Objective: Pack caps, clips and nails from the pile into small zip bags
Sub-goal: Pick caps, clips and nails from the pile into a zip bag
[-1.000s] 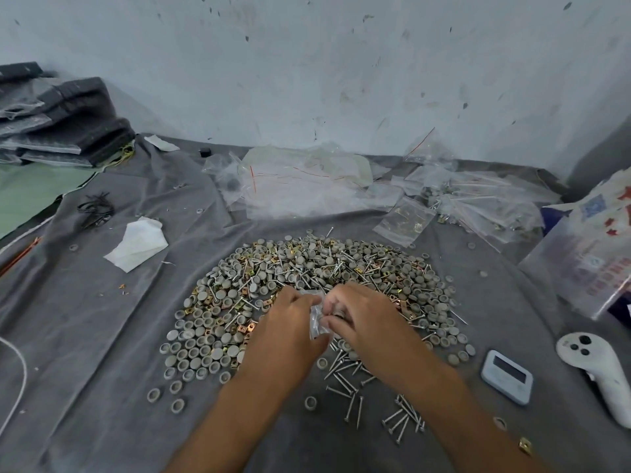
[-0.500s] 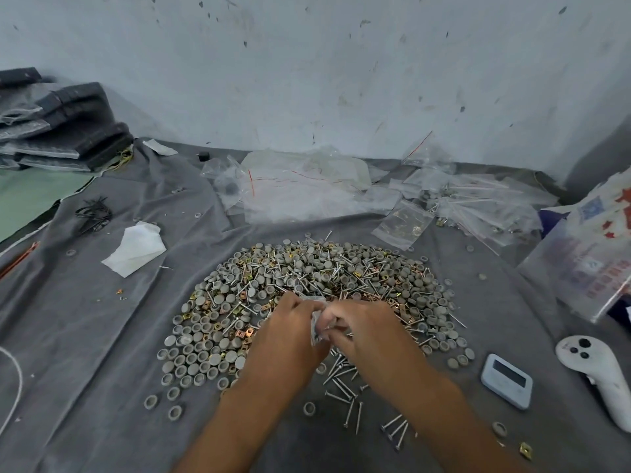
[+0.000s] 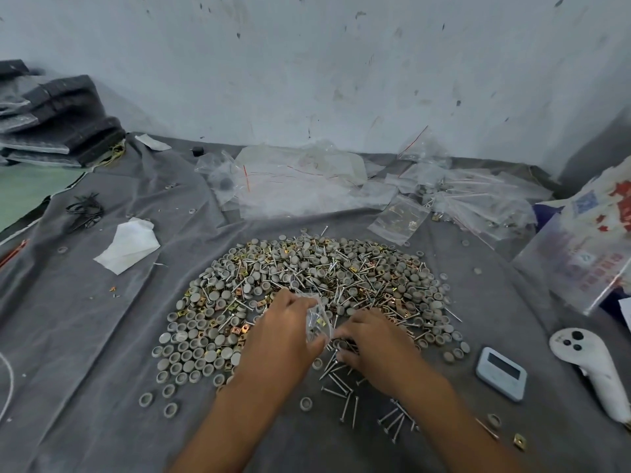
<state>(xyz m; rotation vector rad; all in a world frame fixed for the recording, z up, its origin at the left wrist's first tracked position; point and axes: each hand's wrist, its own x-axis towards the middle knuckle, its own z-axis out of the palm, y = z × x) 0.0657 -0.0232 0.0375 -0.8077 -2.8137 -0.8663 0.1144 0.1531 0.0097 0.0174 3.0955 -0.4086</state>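
Where the table (image 3: 85, 336) starts on the left, dark folded cloths (image 3: 58, 121) sit in a stack at the back. Near them lie black ties (image 3: 84, 210) and a white tissue (image 3: 128, 245) on the grey cover. Next comes the big pile (image 3: 307, 285) in the middle, full of round grey caps (image 3: 191, 356), gold clips (image 3: 239, 329) and thin nails (image 3: 341, 384) all mixed up. Behind the pile, by the wall, lie lots of clear empty bags (image 3: 300, 179).

The left hand (image 3: 283, 339) grips a small zip bag (image 3: 317, 322) just over the near edge of the pile. A few small bits show inside the bag. The right hand (image 3: 372, 343) is just beside it, low on the pile, with its fingers curled around a cap. Loose nails lie on the cover under and in front of both hands.

More to the right, filled bags (image 3: 478, 196) lie in a heap at the back. A small blue timer (image 3: 501, 373) sits near the front, and a white controller (image 3: 594, 370) lies next to it at the edge.
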